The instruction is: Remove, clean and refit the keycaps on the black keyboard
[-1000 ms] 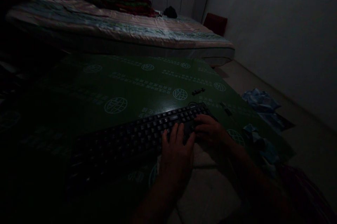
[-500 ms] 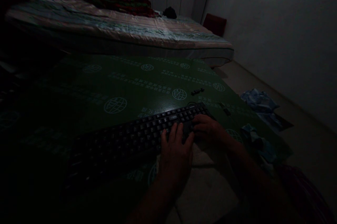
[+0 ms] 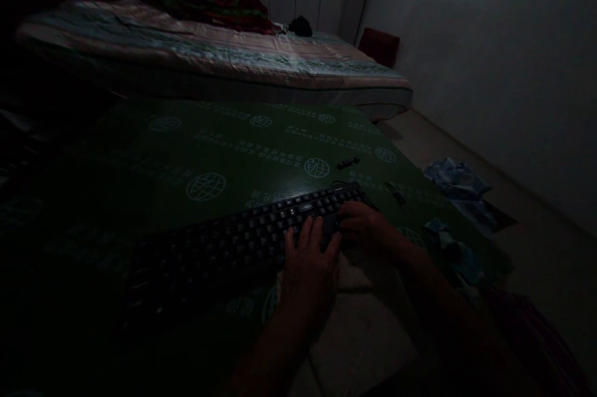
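A long black keyboard (image 3: pixel 219 241) lies at a slant on a table with a green printed top (image 3: pixel 261 157). My left hand (image 3: pixel 310 260) rests over the near edge of its right part, with fingers stretched out and spread on the keys. Close beside it, my right hand (image 3: pixel 366 226) is at the keyboard's right end, its fingers bent and pressed together. Between the hands is a smooth dark patch (image 3: pixel 331 224); in the dim light I cannot tell what it is. The right fingertips touch it, and what they pinch is hidden.
Beyond the keyboard lie a small dark object (image 3: pixel 348 163) and a thin dark tool-like piece (image 3: pixel 396 193). Crumpled cloth (image 3: pixel 452 247) is at the table's right edge, and more clothing (image 3: pixel 457 179) is on the floor. A bed (image 3: pixel 224 58) stands behind, beside a wall (image 3: pixel 485 61).
The view has shifted very slightly. My right hand has moved a little left, closer to my left hand. The keyboard stays in place under both hands.
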`<state>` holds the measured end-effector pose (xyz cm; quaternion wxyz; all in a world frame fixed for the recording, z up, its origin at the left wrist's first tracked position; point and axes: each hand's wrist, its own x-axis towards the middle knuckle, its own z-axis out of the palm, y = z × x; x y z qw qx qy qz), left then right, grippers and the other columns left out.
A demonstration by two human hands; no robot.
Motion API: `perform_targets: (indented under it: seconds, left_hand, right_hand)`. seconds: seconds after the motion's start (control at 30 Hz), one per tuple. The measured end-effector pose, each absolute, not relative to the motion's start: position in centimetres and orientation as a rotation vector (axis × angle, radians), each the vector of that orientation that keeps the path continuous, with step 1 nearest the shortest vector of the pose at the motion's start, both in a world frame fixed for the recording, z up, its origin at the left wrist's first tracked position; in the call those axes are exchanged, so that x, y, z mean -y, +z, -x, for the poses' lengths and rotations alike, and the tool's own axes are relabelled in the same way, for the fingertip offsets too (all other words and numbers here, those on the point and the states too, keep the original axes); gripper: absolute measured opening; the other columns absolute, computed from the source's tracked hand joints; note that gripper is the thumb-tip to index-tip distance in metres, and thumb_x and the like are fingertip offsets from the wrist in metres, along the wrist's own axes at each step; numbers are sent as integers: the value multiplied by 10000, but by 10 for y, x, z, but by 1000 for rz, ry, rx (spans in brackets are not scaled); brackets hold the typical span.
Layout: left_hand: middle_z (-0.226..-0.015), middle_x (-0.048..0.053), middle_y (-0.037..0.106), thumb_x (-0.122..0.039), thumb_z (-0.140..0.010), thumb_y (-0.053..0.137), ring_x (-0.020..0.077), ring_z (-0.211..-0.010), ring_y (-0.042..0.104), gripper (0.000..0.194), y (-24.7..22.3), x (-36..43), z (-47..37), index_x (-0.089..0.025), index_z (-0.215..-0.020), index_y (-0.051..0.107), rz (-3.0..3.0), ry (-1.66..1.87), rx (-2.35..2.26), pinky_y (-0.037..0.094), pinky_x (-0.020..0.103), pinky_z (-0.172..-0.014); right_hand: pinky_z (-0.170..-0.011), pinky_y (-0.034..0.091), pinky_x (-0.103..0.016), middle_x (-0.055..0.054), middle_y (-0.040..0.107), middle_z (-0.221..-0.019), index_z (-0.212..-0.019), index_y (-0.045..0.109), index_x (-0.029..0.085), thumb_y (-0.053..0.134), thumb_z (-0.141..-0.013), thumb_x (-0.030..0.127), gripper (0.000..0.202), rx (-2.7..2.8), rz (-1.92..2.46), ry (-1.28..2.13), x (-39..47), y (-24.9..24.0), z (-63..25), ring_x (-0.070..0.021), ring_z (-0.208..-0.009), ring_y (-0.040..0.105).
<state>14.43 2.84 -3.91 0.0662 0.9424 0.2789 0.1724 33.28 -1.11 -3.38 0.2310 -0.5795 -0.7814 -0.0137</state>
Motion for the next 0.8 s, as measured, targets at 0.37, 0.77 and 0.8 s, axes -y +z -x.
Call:
perform_targets:
  seconds: [0.37, 0.77, 0.8]
  left_hand:
    - [-1362, 187, 510, -239, -819, 575, 366, -1286, 428, 375, -38, -28, -145, -266, -1191, 613, -2836, 531, -857, 297, 635, -1009]
    - [-1362, 183, 511, -225, -820, 555, 354, -1296, 418, 364, -41, -28, -144, -257, -1177, 620, -2844, 558, -853, 286, 621, -1024]
    - [-1364, 180, 510, -218, -819, 554, 350, -1298, 418, 371, -41, -28, -144, -261, -1183, 616, -2846, 562, -853, 283, 618, -1028]
  right_hand:
    - [-936, 492, -427, -142, 645, -1079, -880, 677, 127, 482, -891, 140, 195, 1980, 1692, -553, 40, -54, -298, -263, -1194, 486]
    - [-920, 432, -442, -135, 657, -1114, -915, 674, 144, 441, -912, 168, 234, 1938, 1781, -709, 46, -63, -286, -288, -1222, 472]
    - [-929, 426, -440, -138, 656, -1120, -926, 672, 143, 447, -912, 173, 227, 1910, 1784, -723, 46, -64, -285, -284, -1224, 473]
